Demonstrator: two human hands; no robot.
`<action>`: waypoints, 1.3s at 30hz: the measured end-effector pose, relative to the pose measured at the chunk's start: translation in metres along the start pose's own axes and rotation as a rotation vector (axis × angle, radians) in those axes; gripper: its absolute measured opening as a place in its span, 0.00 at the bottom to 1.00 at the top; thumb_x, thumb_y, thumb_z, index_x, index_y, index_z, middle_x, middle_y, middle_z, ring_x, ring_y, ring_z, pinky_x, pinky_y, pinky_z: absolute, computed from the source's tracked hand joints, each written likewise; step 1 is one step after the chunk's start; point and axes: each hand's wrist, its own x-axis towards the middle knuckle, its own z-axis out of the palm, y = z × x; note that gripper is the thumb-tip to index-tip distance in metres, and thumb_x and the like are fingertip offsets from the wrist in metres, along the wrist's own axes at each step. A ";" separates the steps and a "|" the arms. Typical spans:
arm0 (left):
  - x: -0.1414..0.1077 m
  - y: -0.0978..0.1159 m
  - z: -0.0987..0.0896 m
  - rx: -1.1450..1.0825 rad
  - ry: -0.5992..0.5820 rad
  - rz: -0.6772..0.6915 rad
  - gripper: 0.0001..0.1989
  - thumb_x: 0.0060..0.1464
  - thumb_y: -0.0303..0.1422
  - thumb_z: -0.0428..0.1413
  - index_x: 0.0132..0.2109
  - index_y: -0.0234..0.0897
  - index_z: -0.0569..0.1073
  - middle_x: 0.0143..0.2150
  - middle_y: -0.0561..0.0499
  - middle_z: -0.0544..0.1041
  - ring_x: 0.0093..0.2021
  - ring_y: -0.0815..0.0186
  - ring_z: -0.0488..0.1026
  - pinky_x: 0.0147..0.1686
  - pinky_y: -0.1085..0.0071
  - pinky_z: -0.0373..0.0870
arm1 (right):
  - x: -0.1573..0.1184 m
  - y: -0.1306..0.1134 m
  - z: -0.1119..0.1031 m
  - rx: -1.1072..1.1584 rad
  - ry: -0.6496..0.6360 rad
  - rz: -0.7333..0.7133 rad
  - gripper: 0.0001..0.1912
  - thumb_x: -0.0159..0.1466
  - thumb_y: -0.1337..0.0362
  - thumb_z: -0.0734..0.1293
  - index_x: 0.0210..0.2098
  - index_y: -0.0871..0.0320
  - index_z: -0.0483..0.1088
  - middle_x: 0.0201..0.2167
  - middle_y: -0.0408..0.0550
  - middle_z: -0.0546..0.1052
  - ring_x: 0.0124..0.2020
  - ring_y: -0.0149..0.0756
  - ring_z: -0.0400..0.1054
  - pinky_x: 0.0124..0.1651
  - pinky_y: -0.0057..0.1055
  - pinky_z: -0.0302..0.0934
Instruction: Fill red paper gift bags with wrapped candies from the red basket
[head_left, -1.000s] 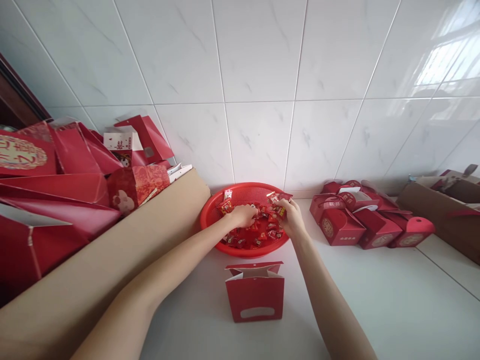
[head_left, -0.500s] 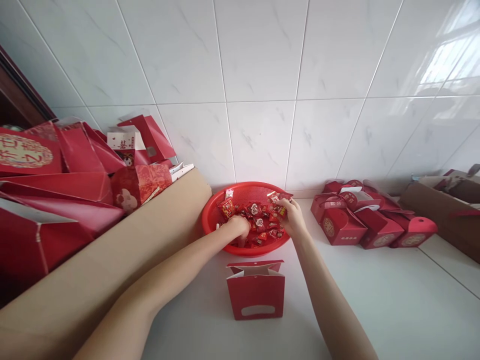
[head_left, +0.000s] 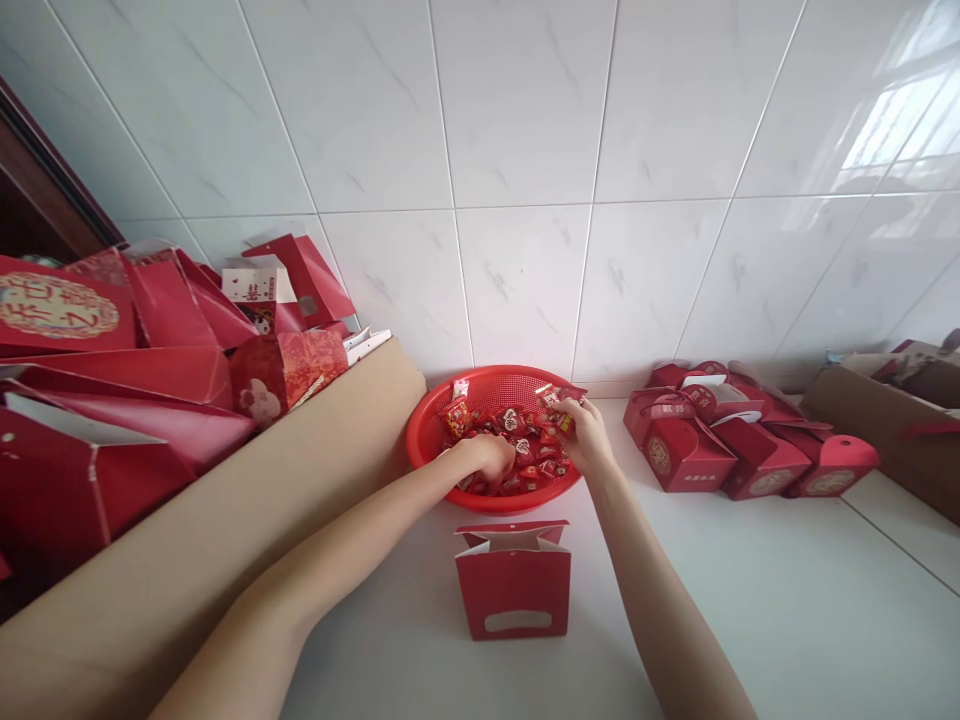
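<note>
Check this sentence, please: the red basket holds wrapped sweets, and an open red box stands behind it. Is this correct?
Not quite: the head view shows the open red box in front of the red basket, not behind. The basket does hold wrapped sweets.

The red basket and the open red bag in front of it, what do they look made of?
Red basket: probably moulded plastic, slightly glossy, judging by its smooth rim and finely perforated wall.

Red bag: likely card or stiff paper, fairly matte, with crisp folds and pale inner faces.
</note>
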 end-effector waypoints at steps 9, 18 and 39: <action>-0.015 0.000 -0.011 -0.197 0.092 0.094 0.08 0.35 0.24 0.63 0.19 0.37 0.72 0.20 0.52 0.73 0.24 0.61 0.70 0.28 0.66 0.68 | 0.001 0.001 -0.002 0.004 -0.033 -0.006 0.14 0.40 0.66 0.74 0.25 0.56 0.67 0.20 0.38 0.72 0.24 0.33 0.70 0.21 0.25 0.60; -0.021 -0.045 -0.021 -0.668 0.381 0.333 0.04 0.41 0.29 0.62 0.30 0.36 0.77 0.29 0.53 0.79 0.32 0.66 0.75 0.34 0.72 0.69 | 0.002 0.002 -0.003 -0.020 -0.023 -0.004 0.13 0.41 0.66 0.74 0.25 0.56 0.67 0.21 0.39 0.74 0.25 0.34 0.71 0.23 0.26 0.62; -0.022 -0.017 -0.021 -0.931 0.697 0.371 0.21 0.54 0.38 0.62 0.53 0.35 0.74 0.50 0.45 0.78 0.51 0.61 0.76 0.50 0.65 0.74 | -0.007 0.000 0.001 -0.175 -0.155 0.052 0.22 0.46 0.51 0.79 0.30 0.55 0.69 0.23 0.38 0.74 0.20 0.29 0.66 0.18 0.24 0.57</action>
